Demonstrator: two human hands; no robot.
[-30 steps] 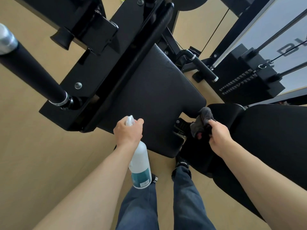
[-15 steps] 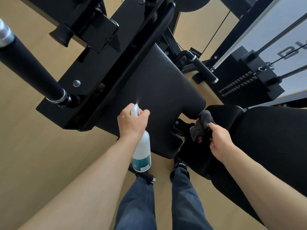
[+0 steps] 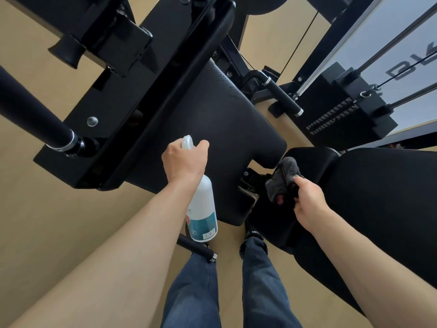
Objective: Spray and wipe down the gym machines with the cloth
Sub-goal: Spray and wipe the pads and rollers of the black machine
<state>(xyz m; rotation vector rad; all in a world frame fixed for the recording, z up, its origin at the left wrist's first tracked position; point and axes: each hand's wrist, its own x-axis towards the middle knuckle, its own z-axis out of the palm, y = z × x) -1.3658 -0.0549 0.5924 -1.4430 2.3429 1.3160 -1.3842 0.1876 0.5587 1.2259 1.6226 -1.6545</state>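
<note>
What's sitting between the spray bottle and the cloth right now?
In the head view, the lower corner of the black seat pad and a metal bracket under it lie between the spray bottle and the cloth.

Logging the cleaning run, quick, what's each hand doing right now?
Left hand: closed around the top of the spray bottle.
Right hand: closed on the bunched grey cloth.

Spray bottle (image 3: 203,209) over seat pad (image 3: 212,129), cloth (image 3: 282,181) to its right, perhaps above another pad (image 3: 383,197).
</note>
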